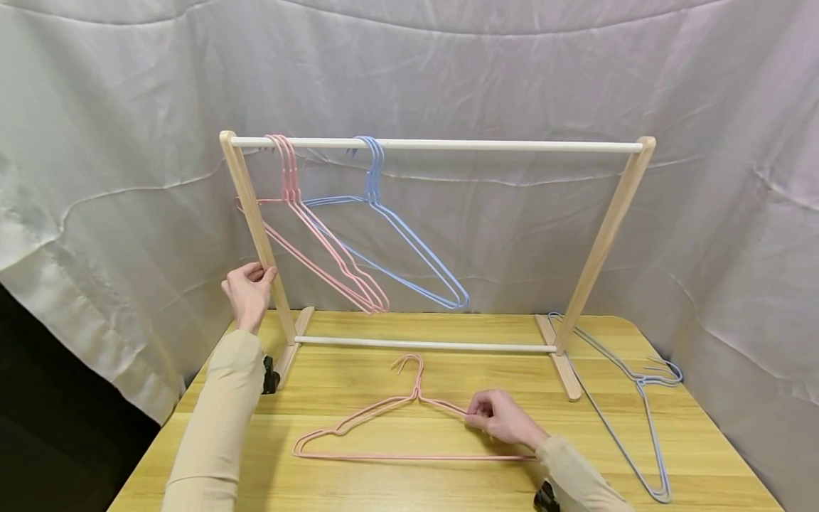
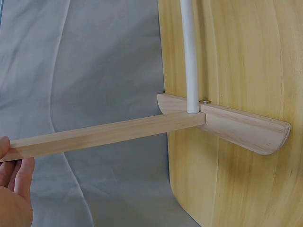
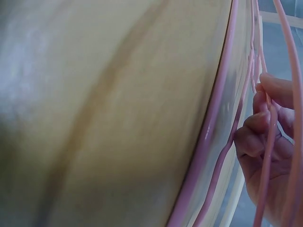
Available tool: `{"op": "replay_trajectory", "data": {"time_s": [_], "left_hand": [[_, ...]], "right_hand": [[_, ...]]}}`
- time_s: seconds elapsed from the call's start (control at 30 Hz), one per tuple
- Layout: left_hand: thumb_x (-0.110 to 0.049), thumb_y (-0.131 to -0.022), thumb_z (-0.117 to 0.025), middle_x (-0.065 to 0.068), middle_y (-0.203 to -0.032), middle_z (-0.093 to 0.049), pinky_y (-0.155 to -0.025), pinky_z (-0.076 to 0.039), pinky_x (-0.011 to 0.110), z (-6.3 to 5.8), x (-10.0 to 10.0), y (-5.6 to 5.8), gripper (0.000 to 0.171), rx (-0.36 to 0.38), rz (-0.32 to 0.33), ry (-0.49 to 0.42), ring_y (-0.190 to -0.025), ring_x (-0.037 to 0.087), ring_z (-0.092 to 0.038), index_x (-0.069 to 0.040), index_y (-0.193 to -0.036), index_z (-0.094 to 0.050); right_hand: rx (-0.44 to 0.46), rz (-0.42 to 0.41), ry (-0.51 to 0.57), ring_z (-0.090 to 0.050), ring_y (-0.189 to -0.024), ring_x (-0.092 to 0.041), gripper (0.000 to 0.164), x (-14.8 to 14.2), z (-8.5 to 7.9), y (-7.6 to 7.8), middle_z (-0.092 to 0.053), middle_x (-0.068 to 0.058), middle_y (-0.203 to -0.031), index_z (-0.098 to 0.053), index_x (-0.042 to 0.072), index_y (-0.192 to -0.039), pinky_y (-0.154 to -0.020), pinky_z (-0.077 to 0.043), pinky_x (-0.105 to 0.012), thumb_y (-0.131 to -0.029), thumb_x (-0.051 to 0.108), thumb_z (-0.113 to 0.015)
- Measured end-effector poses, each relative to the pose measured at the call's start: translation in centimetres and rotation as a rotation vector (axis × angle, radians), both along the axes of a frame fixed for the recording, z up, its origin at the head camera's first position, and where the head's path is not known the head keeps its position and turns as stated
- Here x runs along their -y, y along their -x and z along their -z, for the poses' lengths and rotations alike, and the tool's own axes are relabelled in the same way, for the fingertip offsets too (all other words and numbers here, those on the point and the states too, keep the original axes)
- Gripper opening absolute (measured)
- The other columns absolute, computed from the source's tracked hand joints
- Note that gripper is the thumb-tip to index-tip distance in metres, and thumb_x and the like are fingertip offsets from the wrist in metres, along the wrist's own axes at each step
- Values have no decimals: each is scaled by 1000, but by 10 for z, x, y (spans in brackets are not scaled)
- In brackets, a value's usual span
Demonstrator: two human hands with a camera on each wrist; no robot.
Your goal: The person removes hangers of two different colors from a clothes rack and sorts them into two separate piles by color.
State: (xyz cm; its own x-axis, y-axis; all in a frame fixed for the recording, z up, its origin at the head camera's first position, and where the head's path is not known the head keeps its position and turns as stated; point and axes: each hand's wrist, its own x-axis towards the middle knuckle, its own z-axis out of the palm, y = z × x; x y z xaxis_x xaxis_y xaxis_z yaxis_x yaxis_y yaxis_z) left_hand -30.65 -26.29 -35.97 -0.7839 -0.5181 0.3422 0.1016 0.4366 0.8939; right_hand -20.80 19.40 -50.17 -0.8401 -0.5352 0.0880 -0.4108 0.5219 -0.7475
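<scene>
Pink hangers (image 1: 417, 392), apparently two, low over the table (image 1: 358, 491) before the rack (image 1: 435, 144), pinched at one shoulder by the right hand (image 1: 502, 416), probably since thin wire suits a pinch; left hand (image 1: 248, 293), well apart, pinching the left post (image 1: 256, 213), presumably to steady it

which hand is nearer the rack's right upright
Right. In the head view, the right hand is below and left of the right upright, pinching a pink hanger; the left hand is at the opposite end, gripping the left upright.
</scene>
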Motion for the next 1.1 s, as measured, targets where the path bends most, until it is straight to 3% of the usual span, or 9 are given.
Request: {"op": "replay_trajectory", "data": {"time_s": [0.7, 1.1], "left_hand": [[-16, -95, -69, 28, -119, -69, -109, -25, 47, -2, -1, -2, 32, -7, 0, -16, -131, 33, -35, 7, -118, -71], [-16, -95, -69, 28, -119, -69, -109, -24, 47, -1, 0, -2, 32, -3, -1, -13, -132, 34, -35, 6, -118, -71]], "right_hand": [[-23, 114, -91, -46, -59, 2, 13, 6, 0, -1, -60, 4, -66, -68, 9, -75, -56, -40, -17, -85, 9, -77], [13, 97, -31, -47, -59, 1, 9, 4, -1, 1, -61, 1, -68, -70, 6, -79, -55, -41, -17, -85, 8, -76]]}}
